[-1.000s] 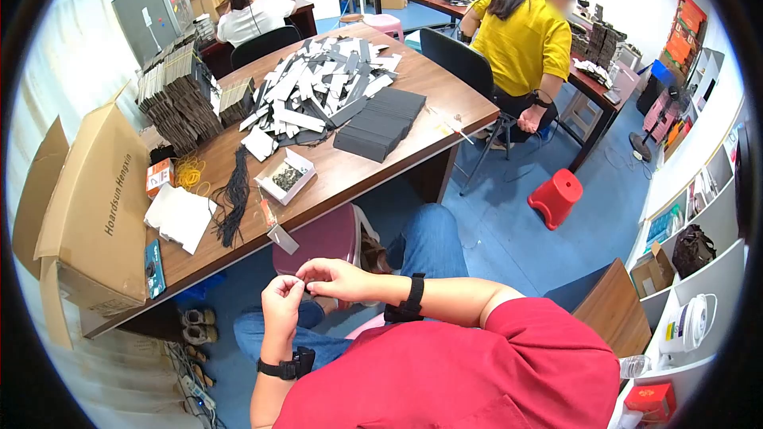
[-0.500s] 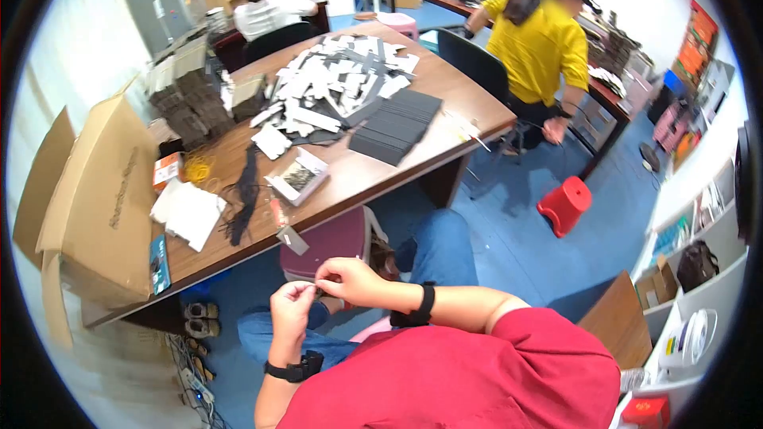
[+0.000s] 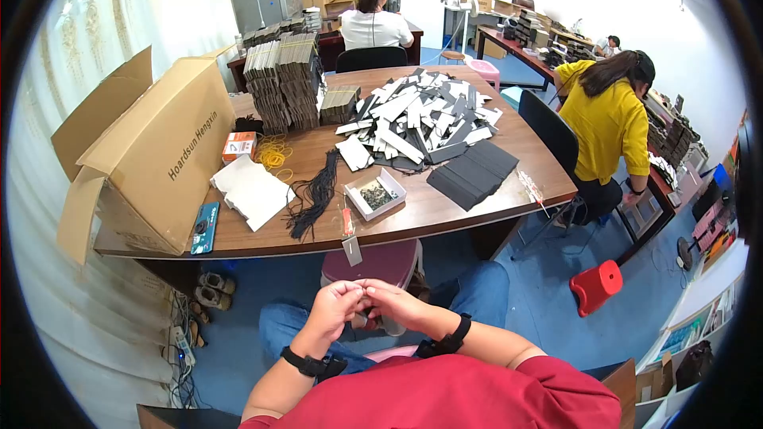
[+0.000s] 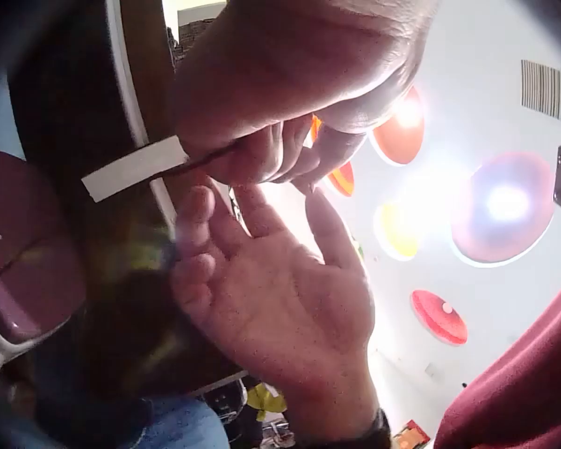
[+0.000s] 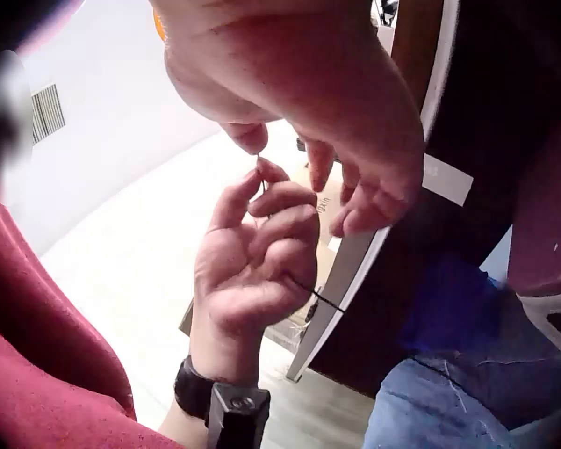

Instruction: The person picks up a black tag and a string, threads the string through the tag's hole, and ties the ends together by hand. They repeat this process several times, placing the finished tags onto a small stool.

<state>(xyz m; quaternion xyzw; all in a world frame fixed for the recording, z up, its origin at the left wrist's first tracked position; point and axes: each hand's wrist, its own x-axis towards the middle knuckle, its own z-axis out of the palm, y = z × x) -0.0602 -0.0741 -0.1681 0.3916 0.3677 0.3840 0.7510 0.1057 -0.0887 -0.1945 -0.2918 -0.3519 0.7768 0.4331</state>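
My left hand [image 3: 338, 306] and right hand [image 3: 393, 302] meet at the fingertips above my lap, in front of the table. In the right wrist view the left hand [image 5: 262, 253] has curled fingers, and a thin black cord [image 5: 327, 301] trails out of them. A fine strand stands between its fingertips and the thumb of the right hand [image 5: 355, 103], which comes in from above. The cord [image 4: 201, 163] also shows below the left hand [image 4: 299, 94] in the left wrist view. There the right hand [image 4: 280, 290] turns its palm to the camera; its index fingertip is hidden.
The wooden table [image 3: 318, 230] bears a black cord bundle [image 3: 314, 199], a white tray [image 3: 377, 195] of small parts, black-and-white strips [image 3: 413, 115], dark card stacks [image 3: 474, 173] and a carton [image 3: 171, 159]. A pale strip [image 3: 352, 250] overhangs its edge. A pink stool [image 3: 373, 262] stands before me.
The head view has turned left and risen, so table and carton appear farther right and lower. My hands stay together; the right hand's fingers now lie flatter against the left's fingertips.
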